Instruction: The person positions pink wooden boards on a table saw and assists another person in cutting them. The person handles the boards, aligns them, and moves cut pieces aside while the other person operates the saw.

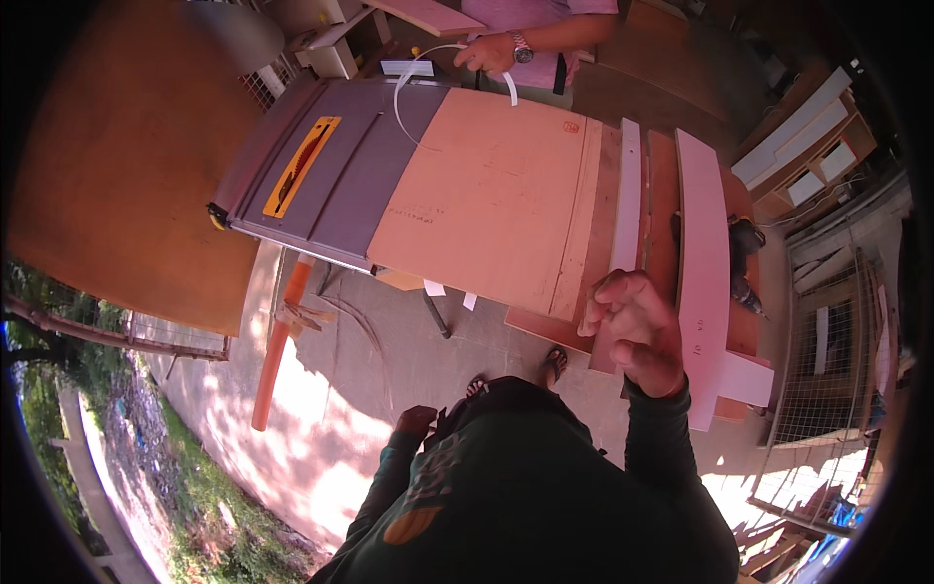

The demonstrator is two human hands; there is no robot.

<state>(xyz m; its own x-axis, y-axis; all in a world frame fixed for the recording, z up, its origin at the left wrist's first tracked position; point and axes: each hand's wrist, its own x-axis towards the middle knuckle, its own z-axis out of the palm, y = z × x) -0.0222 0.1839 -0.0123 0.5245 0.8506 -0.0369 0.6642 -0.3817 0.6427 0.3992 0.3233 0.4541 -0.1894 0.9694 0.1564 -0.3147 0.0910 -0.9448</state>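
Note:
My right hand (637,336) is raised beside the near right edge of a plywood sheet (486,195). Its fingers are bent but apart, with nothing visible between them. Low at my left side, by my waist, is my left hand (416,420), dark and small, its fingers not clear. The sheet lies against the grey table saw (365,161), whose blade shows in a yellow insert (302,167). To the right of my right hand is a long white board (702,263), with a narrower white strip (628,195) to its left.
Across the table, a co-worker's hand (489,54) holds a curled thin white strip (397,92). A cordless drill (746,263) rests beyond the white board. An orange pipe (275,365) leans down from the saw's near side. A wire-mesh rack (822,360) stands at right.

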